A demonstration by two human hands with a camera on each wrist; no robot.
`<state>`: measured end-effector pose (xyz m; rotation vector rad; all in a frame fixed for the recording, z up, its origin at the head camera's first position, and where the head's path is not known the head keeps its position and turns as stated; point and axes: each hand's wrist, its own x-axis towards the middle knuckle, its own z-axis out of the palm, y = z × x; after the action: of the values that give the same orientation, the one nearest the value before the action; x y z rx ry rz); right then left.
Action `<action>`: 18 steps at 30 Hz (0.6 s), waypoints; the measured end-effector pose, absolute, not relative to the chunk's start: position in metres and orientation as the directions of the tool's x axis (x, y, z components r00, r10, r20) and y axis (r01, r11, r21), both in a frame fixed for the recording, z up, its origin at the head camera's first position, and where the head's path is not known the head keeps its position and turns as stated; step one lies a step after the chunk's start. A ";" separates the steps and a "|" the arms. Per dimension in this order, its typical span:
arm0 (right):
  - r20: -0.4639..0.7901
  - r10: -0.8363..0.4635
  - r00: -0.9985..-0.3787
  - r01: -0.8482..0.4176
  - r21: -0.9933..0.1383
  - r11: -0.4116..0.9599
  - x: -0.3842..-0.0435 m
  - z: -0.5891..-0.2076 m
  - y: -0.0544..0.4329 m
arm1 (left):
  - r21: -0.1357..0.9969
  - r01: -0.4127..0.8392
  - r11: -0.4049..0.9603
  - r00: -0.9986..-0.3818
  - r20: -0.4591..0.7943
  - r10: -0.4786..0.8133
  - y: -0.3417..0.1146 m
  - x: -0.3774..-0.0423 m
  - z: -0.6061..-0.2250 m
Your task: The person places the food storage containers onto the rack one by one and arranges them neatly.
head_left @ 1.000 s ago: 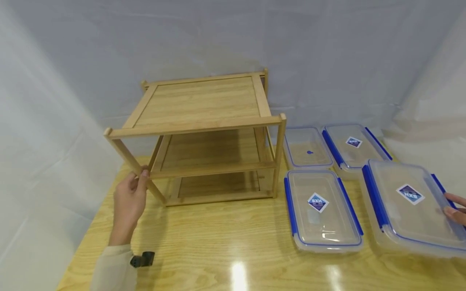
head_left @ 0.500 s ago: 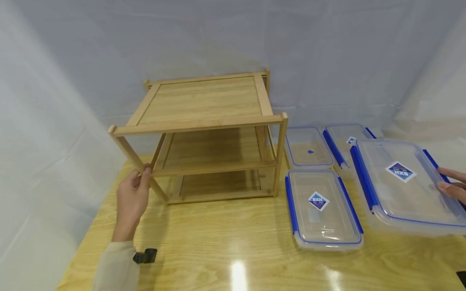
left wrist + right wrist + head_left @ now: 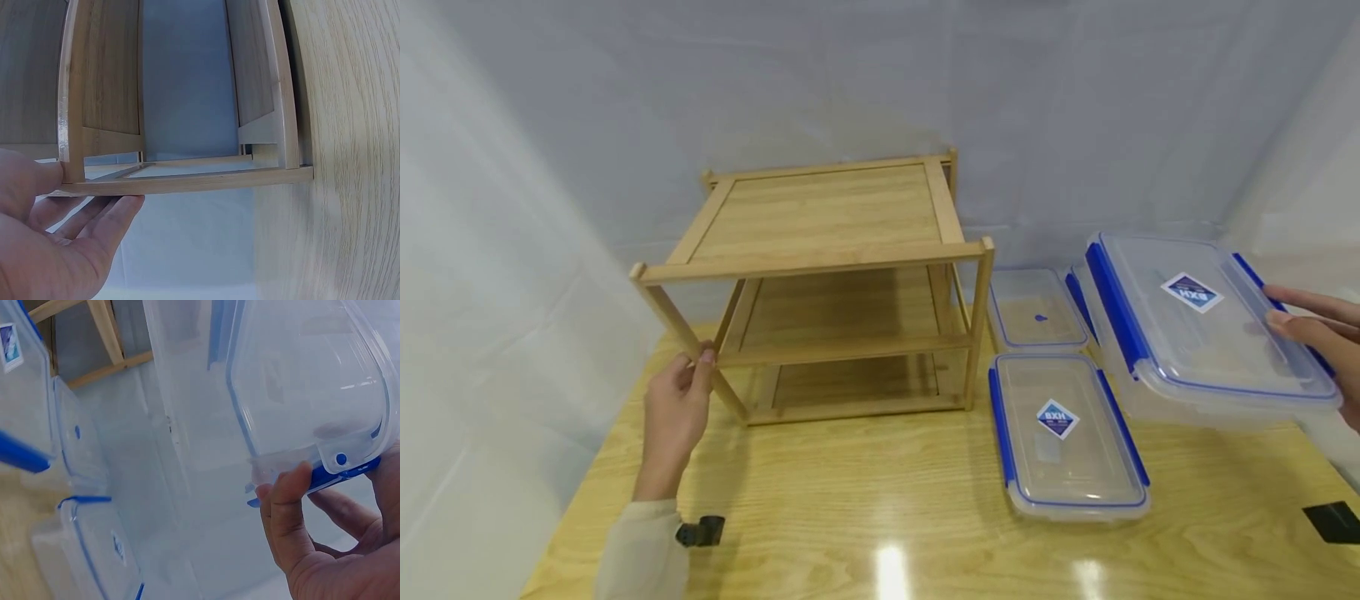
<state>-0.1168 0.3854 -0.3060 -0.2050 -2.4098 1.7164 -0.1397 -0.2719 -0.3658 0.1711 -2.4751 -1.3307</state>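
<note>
In the head view, my left hand (image 3: 676, 408) grips the front left post of a three-tier wooden shelf rack (image 3: 827, 212), level with its middle shelf. The left wrist view shows thumb and fingers (image 3: 115, 219) on either side of that post. My right hand (image 3: 1326, 337) holds a clear plastic food container (image 3: 1225, 358) by its right side, at the blue clip. This lidded container, with a diamond BXH label, is raised and tilted over the back right of the table. In the right wrist view, the hand (image 3: 331, 531) pinches the container's blue-clipped edge.
A similar lidded container (image 3: 1071, 458) lies right of the rack, with a smaller one (image 3: 1037, 325) behind it. Another container (image 3: 1078, 304) is mostly hidden behind the held one. Pale sheeting (image 3: 827, 75) surrounds the wooden table (image 3: 820, 517).
My right hand has lifted the food container up, leftward and toward the back, so it now covers most of the back right container. My left hand keeps its grip on the rack.
</note>
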 end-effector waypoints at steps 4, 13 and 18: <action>0.153 0.190 -0.970 -0.089 -0.948 0.305 -0.126 -0.297 0.378 | 0.817 0.061 0.574 -0.935 0.248 -0.253 -0.271 -0.142 -0.367; 0.219 0.159 -0.963 -0.218 -0.976 0.024 -0.140 -0.265 0.352 | 0.793 0.090 0.603 -0.929 0.285 -0.237 -0.271 -0.141 -0.369; 0.244 0.138 -0.960 -0.254 -0.965 -0.061 -0.152 -0.248 0.346 | 0.796 0.091 0.598 -0.930 0.284 -0.236 -0.270 -0.142 -0.369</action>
<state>-0.1521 0.3455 -0.2480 0.1251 -1.9466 2.1073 -0.1418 -0.2701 -0.3694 0.1164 -2.4683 -1.2592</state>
